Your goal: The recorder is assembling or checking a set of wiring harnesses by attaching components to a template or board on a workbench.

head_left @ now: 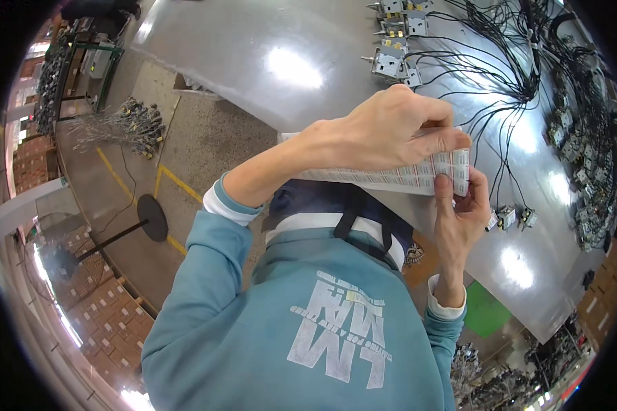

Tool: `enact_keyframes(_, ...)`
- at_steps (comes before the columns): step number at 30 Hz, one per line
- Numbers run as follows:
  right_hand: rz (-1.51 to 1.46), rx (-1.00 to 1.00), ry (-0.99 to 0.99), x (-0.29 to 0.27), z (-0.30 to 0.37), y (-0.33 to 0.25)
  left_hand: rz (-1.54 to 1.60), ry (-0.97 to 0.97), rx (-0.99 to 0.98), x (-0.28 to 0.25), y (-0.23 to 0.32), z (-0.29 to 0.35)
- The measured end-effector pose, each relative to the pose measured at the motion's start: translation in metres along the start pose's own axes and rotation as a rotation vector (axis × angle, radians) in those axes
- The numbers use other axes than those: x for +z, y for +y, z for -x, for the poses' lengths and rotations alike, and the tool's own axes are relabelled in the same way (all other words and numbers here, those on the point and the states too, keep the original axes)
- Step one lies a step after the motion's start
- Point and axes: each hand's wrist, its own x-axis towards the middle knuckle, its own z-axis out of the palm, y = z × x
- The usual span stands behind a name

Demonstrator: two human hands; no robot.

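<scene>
A: What do the 2 hands hold?

B: A label sheet (391,175) — a long white strip printed in small rows with red marks. The left hand (384,130) lies over its top edge, fingers curled down across the far end, gripping it. The right hand (463,216) comes up from below, thumb (444,195) pressed on the sheet's lower right corner, fingers behind it.

A: So both are closed on it?

B: Yes, both pinch the sheet. It sits between them, held up close in front of the chest, above the teal sweatshirt (308,322).

A: Is a label coming off?

B: I cannot tell; the thumb covers that corner.

A: What lies beyond the hands?

B: A grey metal table (253,61), shiny with lamp glare. Past the left hand's knuckles stands a cluster of small grey switch units (394,41) with shafts sticking out. To the right of both hands black wires (507,75) fan out across the table, and more units (583,164) line the far right edge. Just beside the right hand's fingers sit 2 small units (517,218) on wire ends.

A: And to the left?

B: Well apart from the left forearm — a concrete floor with yellow lines (175,181), a round black stand base (152,217), and a heap of wired parts (134,123). Below the left elbow lie brown cartons (106,301).
</scene>
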Motion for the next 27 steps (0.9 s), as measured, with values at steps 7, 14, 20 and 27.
enact_keyframes(7, 0.197, 0.066, -0.122, -0.011, 0.006, 0.004, -0.022, -0.095, -0.073, -0.001, -0.013, 0.008)
enact_keyframes(14, 0.247, 0.043, -0.083, -0.006, -0.002, -0.001, 0.059, -0.08, -0.082, 0.001, -0.023, 0.018)
enact_keyframes(20, 0.139, 0.093, -0.101, -0.022, -0.004, 0.012, 0.113, -0.027, -0.023, 0.005, -0.032, 0.023)
enact_keyframes(27, 0.108, -0.236, -0.13, -0.02, -0.008, 0.014, -0.01, 0.035, -0.035, 0.007, -0.039, 0.027)
